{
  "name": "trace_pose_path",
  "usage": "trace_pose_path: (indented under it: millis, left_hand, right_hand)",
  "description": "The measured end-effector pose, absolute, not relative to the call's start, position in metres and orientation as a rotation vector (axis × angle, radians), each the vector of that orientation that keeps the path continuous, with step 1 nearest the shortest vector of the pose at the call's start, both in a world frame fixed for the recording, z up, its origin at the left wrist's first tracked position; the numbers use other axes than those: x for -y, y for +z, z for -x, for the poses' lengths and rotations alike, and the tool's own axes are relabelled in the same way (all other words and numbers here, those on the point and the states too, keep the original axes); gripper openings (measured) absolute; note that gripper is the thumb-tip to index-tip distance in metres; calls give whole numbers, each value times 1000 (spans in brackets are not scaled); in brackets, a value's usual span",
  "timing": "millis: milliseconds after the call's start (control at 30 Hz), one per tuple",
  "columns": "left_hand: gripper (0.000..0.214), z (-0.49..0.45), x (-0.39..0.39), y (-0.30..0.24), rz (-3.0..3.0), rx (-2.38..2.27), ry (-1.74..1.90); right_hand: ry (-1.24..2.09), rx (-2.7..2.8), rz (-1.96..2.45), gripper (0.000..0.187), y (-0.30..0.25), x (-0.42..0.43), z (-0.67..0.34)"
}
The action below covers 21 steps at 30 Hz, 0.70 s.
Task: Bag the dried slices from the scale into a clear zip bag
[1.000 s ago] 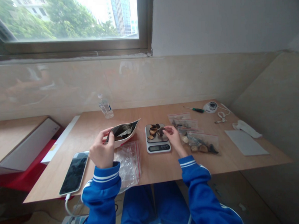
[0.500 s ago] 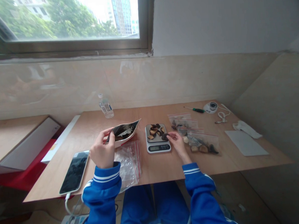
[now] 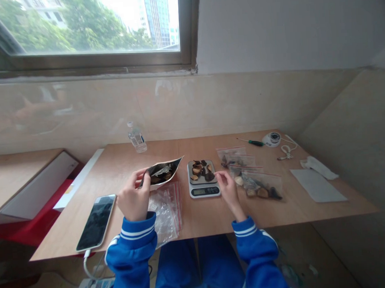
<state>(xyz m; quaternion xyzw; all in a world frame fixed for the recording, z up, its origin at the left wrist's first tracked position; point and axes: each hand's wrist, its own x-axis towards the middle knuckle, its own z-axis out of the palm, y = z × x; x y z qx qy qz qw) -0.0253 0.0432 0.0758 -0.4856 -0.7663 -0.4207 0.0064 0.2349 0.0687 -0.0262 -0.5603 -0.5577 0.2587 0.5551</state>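
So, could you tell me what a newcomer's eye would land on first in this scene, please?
Probably the small kitchen scale at the middle of the wooden table, its platform heaped with dark dried pieces. The left hand holds an open foil pouch beside it, while the right hand rests by the scale's right edge. Filled zip bags lie just to the right.

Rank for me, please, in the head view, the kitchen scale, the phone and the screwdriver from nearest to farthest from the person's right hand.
From the right hand:
1. Kitchen scale, just to its left.
2. Screwdriver, at the table's far right.
3. Phone, at the near left edge.
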Motion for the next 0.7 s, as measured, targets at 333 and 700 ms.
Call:
trace_pose_path:
  millis: [333, 700]
  left_hand:
    - [21, 29, -23, 69, 1730, 2346, -1386]
    - [18, 12, -1, 40, 1726, 2262, -1471]
  right_hand:
    - [633, 2042, 960, 36, 69, -18, -129]
    - [389, 2448, 1377, 23, 57, -35, -87]
